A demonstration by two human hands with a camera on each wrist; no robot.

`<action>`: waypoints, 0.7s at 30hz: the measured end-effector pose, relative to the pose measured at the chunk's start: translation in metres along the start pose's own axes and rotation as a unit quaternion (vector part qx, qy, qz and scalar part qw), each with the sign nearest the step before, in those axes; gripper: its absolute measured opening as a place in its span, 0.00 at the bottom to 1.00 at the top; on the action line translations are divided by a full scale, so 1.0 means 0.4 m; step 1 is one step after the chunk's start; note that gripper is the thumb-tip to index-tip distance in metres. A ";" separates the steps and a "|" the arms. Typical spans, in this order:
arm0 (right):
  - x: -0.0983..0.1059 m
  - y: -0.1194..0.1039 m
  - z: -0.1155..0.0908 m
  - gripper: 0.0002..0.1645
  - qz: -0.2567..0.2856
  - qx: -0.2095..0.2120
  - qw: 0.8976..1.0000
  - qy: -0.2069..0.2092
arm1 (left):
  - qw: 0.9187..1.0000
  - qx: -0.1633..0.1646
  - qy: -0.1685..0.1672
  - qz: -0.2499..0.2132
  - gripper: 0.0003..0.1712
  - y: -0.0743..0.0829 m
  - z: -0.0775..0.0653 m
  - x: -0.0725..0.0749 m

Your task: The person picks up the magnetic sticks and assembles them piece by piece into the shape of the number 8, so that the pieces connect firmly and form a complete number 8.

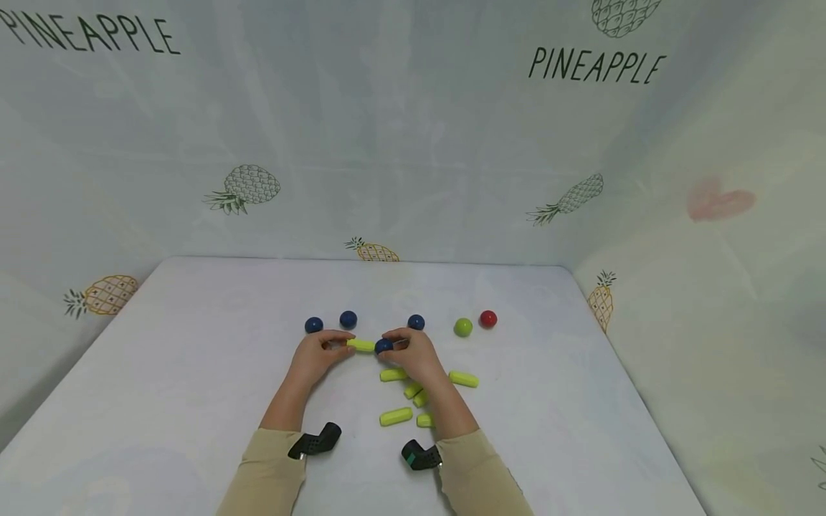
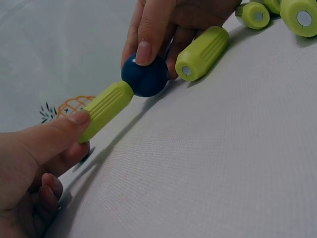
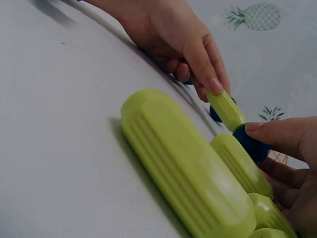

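Observation:
Between thumb and fingers, my left hand [image 1: 317, 355] pinches the outer end of a yellow-green ribbed rod [image 2: 108, 110]. My right hand [image 1: 416, 355] grips a dark blue ball [image 2: 145, 74] with the thumb on its surface. The rod's other end meets the ball, so the two form one line held between both hands. Close below the right hand lies another yellow-green rod [image 2: 203, 53], with a round silvery disc in its end face. In the right wrist view, a large rod [image 3: 183, 163] lies on the table in front of the joined pieces.
Further blue balls [image 1: 348, 319] stand behind the hands, with a green ball [image 1: 463, 327] and a red ball [image 1: 488, 319] to the right. Several loose rods [image 1: 396, 416] lie near the right forearm on the white table [image 1: 548, 430]. A pineapple-print cloth [image 1: 413, 129] hangs behind.

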State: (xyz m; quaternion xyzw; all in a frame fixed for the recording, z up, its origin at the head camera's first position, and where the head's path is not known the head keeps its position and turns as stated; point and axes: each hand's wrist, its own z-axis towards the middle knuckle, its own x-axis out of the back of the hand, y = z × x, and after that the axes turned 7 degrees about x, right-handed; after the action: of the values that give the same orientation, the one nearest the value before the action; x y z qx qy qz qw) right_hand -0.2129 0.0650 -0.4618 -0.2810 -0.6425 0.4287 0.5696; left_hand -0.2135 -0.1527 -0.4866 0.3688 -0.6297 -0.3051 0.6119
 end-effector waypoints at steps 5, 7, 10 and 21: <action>0.005 0.003 0.001 0.19 0.000 0.001 1.000 0.005 | 1.000 -0.005 0.001 -0.023 0.15 0.001 -0.001 0.004; 0.006 0.002 0.001 0.18 0.000 -0.001 1.000 0.006 | 1.000 -0.001 0.004 -0.030 0.16 0.003 -0.003 0.007; 0.007 0.001 0.001 0.18 0.002 0.000 1.000 0.005 | 0.999 0.008 0.015 -0.043 0.16 0.008 -0.006 0.013; 0.008 0.003 0.003 0.17 0.010 -0.007 1.000 0.006 | 0.992 -0.022 0.110 -0.065 0.15 -0.001 -0.007 0.041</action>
State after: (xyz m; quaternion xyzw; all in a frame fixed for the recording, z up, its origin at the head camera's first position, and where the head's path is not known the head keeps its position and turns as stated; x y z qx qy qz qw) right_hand -0.2147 0.0682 -0.4614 -0.2938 -0.6390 0.4285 0.5672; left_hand -0.2104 -0.1665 -0.4776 0.4268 -0.5266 -0.3156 0.6640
